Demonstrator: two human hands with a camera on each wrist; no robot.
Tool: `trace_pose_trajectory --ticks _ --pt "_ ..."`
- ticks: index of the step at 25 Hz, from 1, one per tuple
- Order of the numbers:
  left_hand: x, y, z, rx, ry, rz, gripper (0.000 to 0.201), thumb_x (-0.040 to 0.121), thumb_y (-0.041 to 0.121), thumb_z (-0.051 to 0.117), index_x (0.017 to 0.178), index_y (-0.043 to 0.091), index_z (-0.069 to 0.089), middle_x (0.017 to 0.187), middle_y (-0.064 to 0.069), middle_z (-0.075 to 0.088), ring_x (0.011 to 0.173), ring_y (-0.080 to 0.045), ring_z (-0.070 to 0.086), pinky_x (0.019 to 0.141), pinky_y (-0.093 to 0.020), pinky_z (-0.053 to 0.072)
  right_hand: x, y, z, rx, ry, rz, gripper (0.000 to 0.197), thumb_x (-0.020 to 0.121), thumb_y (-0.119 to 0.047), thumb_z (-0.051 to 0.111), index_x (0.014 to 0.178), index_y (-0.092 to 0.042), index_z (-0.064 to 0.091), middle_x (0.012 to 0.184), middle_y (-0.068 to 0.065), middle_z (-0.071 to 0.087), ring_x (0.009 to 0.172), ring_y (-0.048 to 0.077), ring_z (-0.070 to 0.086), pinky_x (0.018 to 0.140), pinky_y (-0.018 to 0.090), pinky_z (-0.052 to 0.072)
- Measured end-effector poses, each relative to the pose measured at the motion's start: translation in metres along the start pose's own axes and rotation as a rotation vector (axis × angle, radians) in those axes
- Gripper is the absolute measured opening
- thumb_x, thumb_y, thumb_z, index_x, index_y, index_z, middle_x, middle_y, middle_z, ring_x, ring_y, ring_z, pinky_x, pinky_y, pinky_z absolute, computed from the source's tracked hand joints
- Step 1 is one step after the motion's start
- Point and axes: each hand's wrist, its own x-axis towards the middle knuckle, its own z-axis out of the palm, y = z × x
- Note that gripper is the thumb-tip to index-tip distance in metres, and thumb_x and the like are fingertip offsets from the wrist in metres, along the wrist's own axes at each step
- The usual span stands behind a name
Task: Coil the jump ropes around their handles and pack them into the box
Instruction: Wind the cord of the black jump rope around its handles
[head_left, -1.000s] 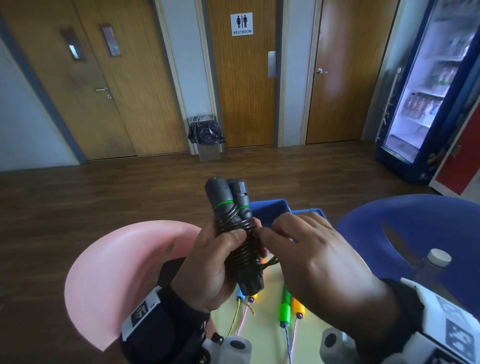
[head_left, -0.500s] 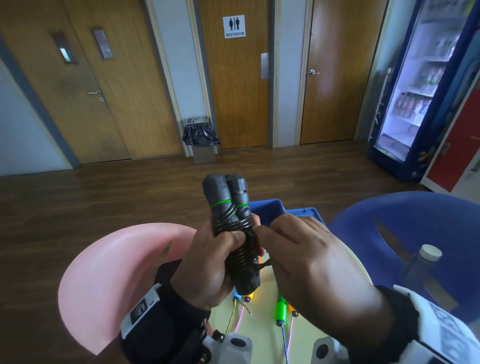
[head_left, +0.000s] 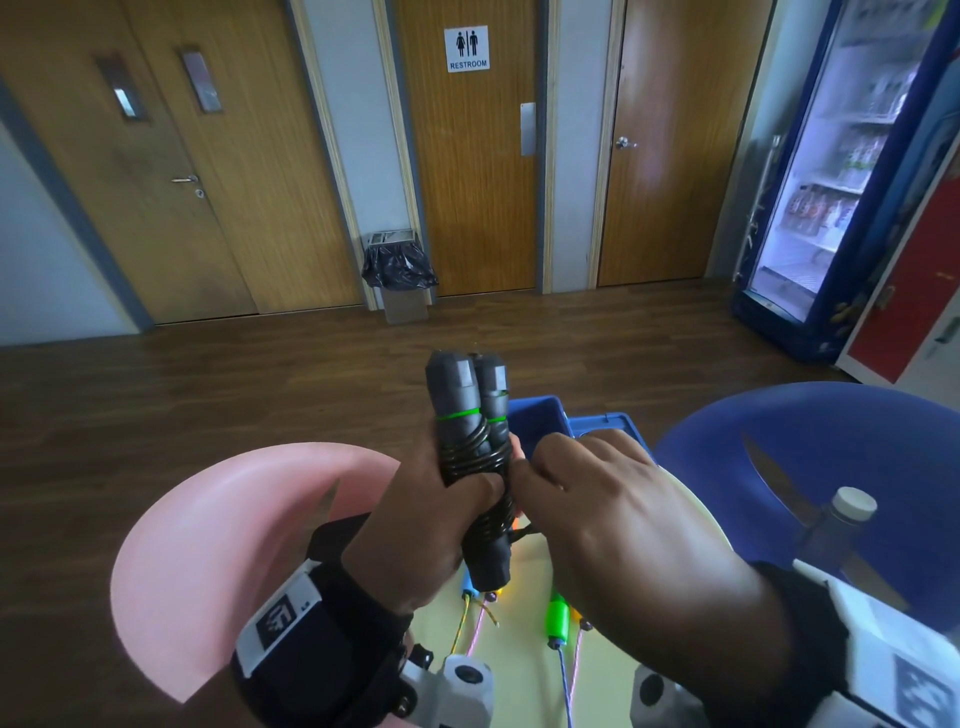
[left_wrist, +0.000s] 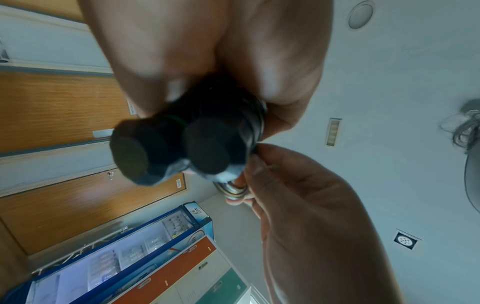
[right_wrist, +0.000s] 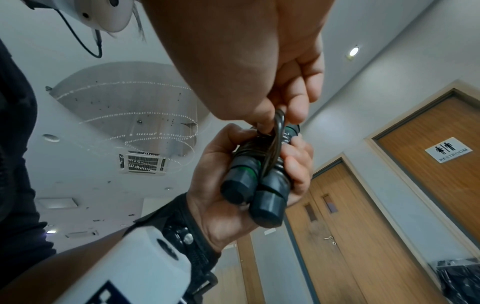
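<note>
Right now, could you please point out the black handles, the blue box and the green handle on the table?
black handles (head_left: 457, 395), head view, upper barrel of the nearer handle.
blue box (head_left: 535, 410), head view, its far rim.
green handle (head_left: 557, 621), head view, middle of its grip.

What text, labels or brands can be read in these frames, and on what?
"RESTROOM": white sign on the middle wooden door, under two figure pictograms.
"Nutri Soy": top of the blue drinks fridge, left wrist view; reading uncertain.
Small door plate: too blurred.
Fridge bottle labels: too small.
Wristband tags: patterns only.
</note>
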Motion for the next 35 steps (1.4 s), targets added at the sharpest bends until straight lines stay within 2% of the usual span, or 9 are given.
trace_pose_trajectory --ticks 4,7,11,13,17,23,28,32,35 --pt "-0.001 -0.003 0.000 0.083 -0.006 0.011 0.057 0.065 0.014 0.065 0.116 -0.003 0.047 0.089 -0.019 0.058 0.077 -0.029 0.053 0.069 -0.041 0.047 0.006 0.004 0.006 0.106 -0.016 0.017 0.025 0.059 -0.007 0.042 0.071 -0.019 0.062 0.066 -0.002 0.049 0.050 0.022 0.044 0.051 0.027 0.034" --pt "-0.003 0.001 0.000 0.181 -0.019 0.036 0.061 0.061 0.021 0.066 0.117 0.007 0.047 0.084 -0.004 0.065 0.073 -0.016 0.059 0.066 -0.029 0.051 0.012 0.006 0.010 0.329 -0.036 0.166 0.012 0.074 -0.012 0.059 0.072 -0.021 0.067 0.066 -0.004 0.057 0.057 0.021 0.056 0.048 0.030 0.044" --pt "-0.007 0.008 -0.003 0.269 -0.073 0.099 0.059 0.066 0.027 0.063 0.117 0.004 0.046 0.087 0.000 0.063 0.077 -0.013 0.059 0.067 -0.026 0.051 0.018 0.016 0.009 1.053 -0.134 0.642 0.014 0.077 -0.023 0.082 0.076 -0.013 0.072 0.068 0.004 0.073 0.068 0.023 0.070 0.072 0.037 0.058" --pt "-0.007 0.009 -0.003 0.257 -0.070 0.108 0.059 0.068 0.025 0.062 0.118 -0.001 0.046 0.093 -0.006 0.062 0.080 -0.017 0.059 0.071 -0.026 0.052 0.021 0.019 0.011 1.210 -0.209 0.699 0.023 0.079 -0.021 0.081 0.080 -0.001 0.070 0.072 0.016 0.073 0.073 0.034 0.072 0.078 0.044 0.058" --pt "-0.005 0.007 -0.004 0.156 -0.046 0.106 0.060 0.071 0.024 0.063 0.117 -0.009 0.044 0.098 -0.018 0.057 0.084 -0.027 0.057 0.072 -0.032 0.051 0.022 0.010 0.019 1.128 -0.267 0.589 0.037 0.093 -0.033 0.065 0.081 0.002 0.061 0.072 0.019 0.062 0.062 0.019 0.056 0.063 0.034 0.052" --pt "0.001 0.002 -0.004 0.033 -0.012 0.100 0.064 0.073 0.022 0.064 0.126 -0.005 0.040 0.101 -0.017 0.054 0.092 -0.033 0.051 0.079 -0.048 0.042 0.022 -0.011 0.020 1.108 0.019 0.583 0.041 0.098 -0.021 0.058 0.060 -0.018 0.045 0.050 -0.015 0.037 0.050 0.003 0.036 0.049 0.013 0.032" --pt "-0.001 0.000 0.005 0.000 0.006 0.103 0.072 0.069 0.025 0.065 0.132 0.001 0.039 0.098 -0.012 0.058 0.089 -0.026 0.058 0.072 -0.033 0.052 0.023 -0.008 0.019 1.132 0.015 0.613 0.039 0.098 -0.019 0.058 0.062 -0.010 0.047 0.056 -0.009 0.042 0.053 0.004 0.036 0.050 0.015 0.033" --pt "0.003 -0.007 0.004 -0.022 0.026 0.082 0.064 0.069 0.024 0.066 0.126 0.002 0.045 0.097 -0.017 0.056 0.084 -0.031 0.056 0.071 -0.043 0.050 0.021 0.001 0.028 1.016 -0.092 0.582 0.036 0.099 -0.031 0.055 0.076 -0.003 0.056 0.071 0.015 0.057 0.060 0.011 0.046 0.056 0.023 0.041" --pt "0.007 -0.020 0.010 -0.082 0.110 0.060 0.059 0.069 0.022 0.065 0.119 -0.002 0.047 0.094 -0.019 0.055 0.081 -0.031 0.054 0.070 -0.046 0.048 0.015 0.017 0.027 0.993 -0.250 0.603 0.032 0.100 -0.034 0.051 0.085 -0.008 0.062 0.087 0.013 0.067 0.073 0.021 0.058 0.072 0.034 0.049"
